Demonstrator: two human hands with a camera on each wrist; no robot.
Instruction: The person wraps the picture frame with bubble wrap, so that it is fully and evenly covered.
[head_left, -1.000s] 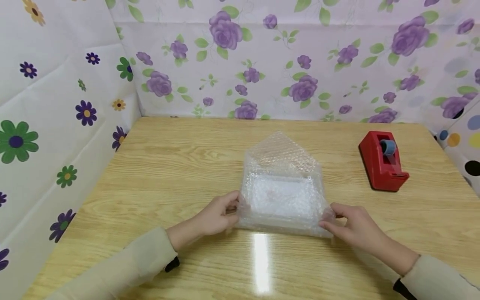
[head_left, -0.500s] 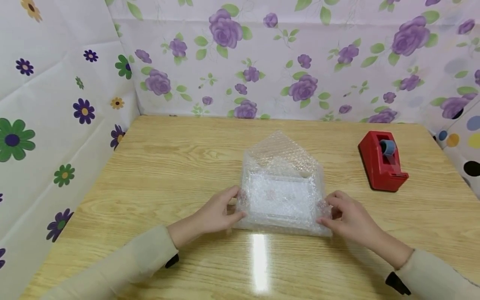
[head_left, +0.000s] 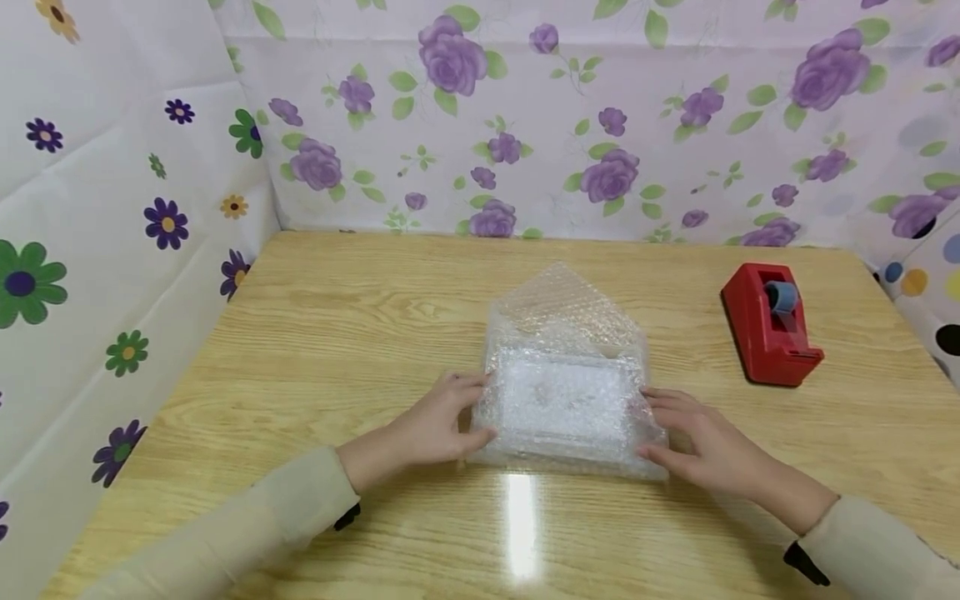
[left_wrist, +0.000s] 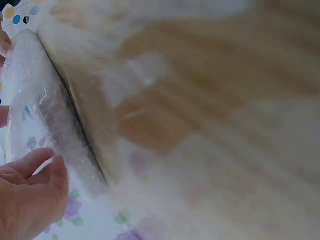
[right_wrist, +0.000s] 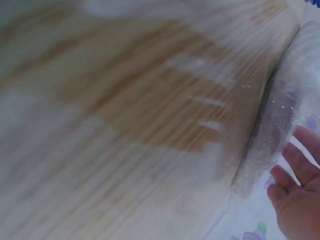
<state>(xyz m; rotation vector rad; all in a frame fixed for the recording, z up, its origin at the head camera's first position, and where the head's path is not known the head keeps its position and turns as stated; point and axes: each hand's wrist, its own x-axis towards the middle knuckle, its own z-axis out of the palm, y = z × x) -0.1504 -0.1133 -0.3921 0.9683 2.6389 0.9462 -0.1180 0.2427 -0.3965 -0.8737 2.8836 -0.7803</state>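
A flat rectangular object wrapped in clear bubble wrap (head_left: 566, 400) lies on the wooden table, and a pointed flap of the wrap spreads out on its far side. The wrap blurs what is inside; a pale rectangle shows through. At the packet's left edge my left hand (head_left: 442, 421) touches the wrap, thumb and fingers apart. My right hand (head_left: 708, 442) touches the right edge with its fingers stretched out and spread. In the left wrist view the fingers (left_wrist: 42, 167) bend beside the packet's corner. The right wrist view shows loosely bent fingers (right_wrist: 297, 162) against its side.
A red tape dispenser (head_left: 772, 325) with a blue-cored roll stands on the table to the right of the packet. Flower-print cloth (head_left: 465, 125) hangs behind the table, with more patterned cloth at both sides.
My right fingers have loosened from the wrap's near right corner and straightened along its edge. My left hand has shifted slightly up and onto the left edge. The packet has barely moved.
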